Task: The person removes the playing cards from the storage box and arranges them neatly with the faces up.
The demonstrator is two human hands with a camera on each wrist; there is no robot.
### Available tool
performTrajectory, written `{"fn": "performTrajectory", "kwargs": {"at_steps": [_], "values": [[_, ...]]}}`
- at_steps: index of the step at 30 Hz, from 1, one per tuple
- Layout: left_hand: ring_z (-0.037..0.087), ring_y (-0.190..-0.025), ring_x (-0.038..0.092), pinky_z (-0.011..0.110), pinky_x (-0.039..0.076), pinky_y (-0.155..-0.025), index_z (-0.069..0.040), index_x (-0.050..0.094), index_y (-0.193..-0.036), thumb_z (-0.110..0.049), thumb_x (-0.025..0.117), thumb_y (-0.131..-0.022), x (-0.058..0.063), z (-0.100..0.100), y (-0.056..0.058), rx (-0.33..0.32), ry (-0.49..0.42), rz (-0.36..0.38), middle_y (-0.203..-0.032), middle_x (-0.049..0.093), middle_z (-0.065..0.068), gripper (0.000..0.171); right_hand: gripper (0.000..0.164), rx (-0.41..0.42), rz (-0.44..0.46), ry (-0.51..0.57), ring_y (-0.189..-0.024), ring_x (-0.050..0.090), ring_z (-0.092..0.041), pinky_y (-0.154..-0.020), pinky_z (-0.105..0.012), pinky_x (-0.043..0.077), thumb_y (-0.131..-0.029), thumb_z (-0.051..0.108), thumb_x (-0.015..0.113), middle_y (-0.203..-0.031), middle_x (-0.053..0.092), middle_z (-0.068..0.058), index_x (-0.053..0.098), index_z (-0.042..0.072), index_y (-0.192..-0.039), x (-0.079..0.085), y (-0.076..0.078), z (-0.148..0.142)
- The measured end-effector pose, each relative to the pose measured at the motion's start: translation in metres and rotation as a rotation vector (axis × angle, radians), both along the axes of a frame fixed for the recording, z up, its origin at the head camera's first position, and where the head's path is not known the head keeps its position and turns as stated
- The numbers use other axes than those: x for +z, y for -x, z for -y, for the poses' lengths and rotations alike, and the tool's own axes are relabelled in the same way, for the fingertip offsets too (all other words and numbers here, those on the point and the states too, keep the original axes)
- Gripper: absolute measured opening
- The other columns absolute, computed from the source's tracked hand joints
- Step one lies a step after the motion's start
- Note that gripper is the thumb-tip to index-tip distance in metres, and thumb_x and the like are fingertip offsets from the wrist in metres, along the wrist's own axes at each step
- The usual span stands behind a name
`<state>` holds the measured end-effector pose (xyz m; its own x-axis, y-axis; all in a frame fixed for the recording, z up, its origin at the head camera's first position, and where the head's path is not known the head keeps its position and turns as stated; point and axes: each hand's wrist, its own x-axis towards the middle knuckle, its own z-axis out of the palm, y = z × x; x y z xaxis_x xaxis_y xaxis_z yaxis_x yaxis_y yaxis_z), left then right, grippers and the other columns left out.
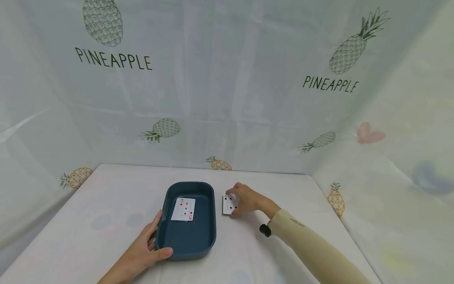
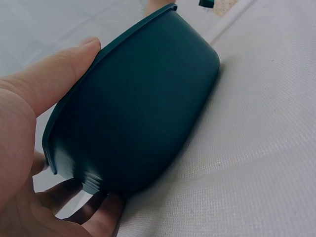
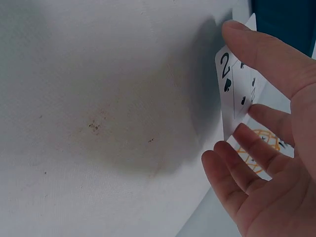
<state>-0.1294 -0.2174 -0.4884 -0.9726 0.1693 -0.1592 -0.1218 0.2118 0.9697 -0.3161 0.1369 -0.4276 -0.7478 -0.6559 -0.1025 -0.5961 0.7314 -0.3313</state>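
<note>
A dark teal tray with raised sides stands on the table, its long side running away from me. My left hand grips its near left corner: the thumb lies over the rim and the fingers are along the outer wall. In the tray lies a small stack of white playing cards, a three of diamonds on top. Just right of the tray, my right hand holds a playing card marked with a 2 and a spade, thumb on one edge and fingertips on the other.
A white cloth covers the table. Behind it hangs a pale curtain printed with pineapples, and similar sheeting closes off both sides. On the right forearm is a beige sleeve, with a small black object at the wrist.
</note>
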Motion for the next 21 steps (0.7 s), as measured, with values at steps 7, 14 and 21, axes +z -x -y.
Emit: {"fn": "performTrajectory", "kwargs": {"at_steps": [7, 14, 21], "values": [[0.049, -0.146, 0.045, 0.042, 0.058, -0.104, -0.031, 0.004, -0.173, -0.030, 0.084, -0.092, 0.001, -0.004, 0.000, 0.014, 0.003, 0.005, -0.171, 0.008, 0.027, 0.114, 0.080, -0.030, 0.022, -0.038, -0.115, 0.055, -0.023, -0.101, -0.043, 0.053, -0.078, 0.029, 0.097, -0.135, 0.058, -0.012, 0.062, 0.009, -0.148, -0.003, 0.003, -0.001], [0.047, -0.145, 0.048, 0.046, 0.057, -0.105, -0.032, 0.006, -0.173, -0.035, 0.086, -0.090, 0.004, -0.005, 0.001, 0.035, 0.055, 0.018, -0.171, 0.012, 0.026, 0.115, 0.079, -0.049, 0.044, -0.031, -0.112, 0.057, -0.023, -0.100, -0.043, 0.056, -0.077, 0.027, 0.098, -0.133, 0.060, -0.013, 0.065, 0.010, -0.147, -0.007, 0.002, -0.002], [0.047, -0.144, 0.048, 0.047, 0.057, -0.106, -0.031, 0.006, -0.173, -0.036, 0.086, -0.090, 0.003, -0.001, -0.001, 0.036, 0.064, 0.010, -0.170, 0.013, 0.027, 0.115, 0.075, -0.046, 0.050, -0.046, -0.111, 0.055, -0.023, -0.097, -0.043, 0.055, -0.079, 0.028, 0.096, -0.133, 0.060, -0.011, 0.065, 0.013, -0.146, -0.012, 0.003, -0.001]]}}
